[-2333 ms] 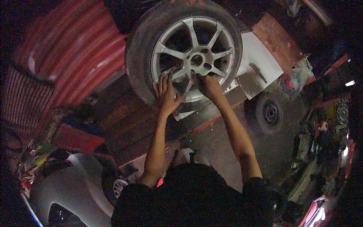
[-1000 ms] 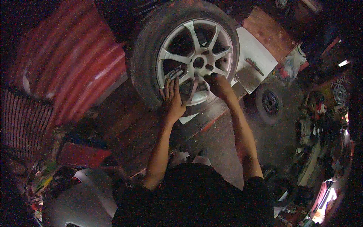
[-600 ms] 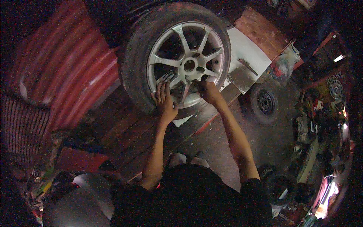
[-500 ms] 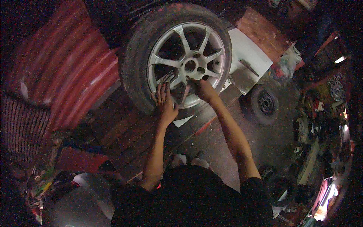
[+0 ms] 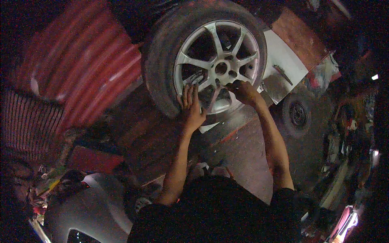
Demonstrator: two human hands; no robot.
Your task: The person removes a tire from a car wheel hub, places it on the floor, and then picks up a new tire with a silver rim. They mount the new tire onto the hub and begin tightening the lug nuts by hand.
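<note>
A large wheel stands before me, its black tyre (image 5: 159,67) around a silver alloy rim (image 5: 196,60) with several spokes. My left hand (image 5: 192,111) rests at the lower left of the rim, fingers stretched out and slightly apart, holding nothing. My right hand (image 5: 245,92) is at the lower spokes, just below the hub, with its fingers curled and pinched together. Anything small between those fingertips is hidden in the dim light. The hub has a round centre hole and several smaller holes around it.
Red corrugated sheeting (image 5: 91,69) fills the left. A white panel (image 5: 283,56) and a brown board (image 5: 299,31) lie right of the wheel. A smaller wheel (image 5: 298,115) lies on the floor to the right. Grey bodywork (image 5: 97,198) stands at lower left, with dark clutter along the right.
The view has shifted, so the wheel and both hands appear farther right. My right hand's fingers have drawn back a little from the hub. The left hand stays at the rim.
</note>
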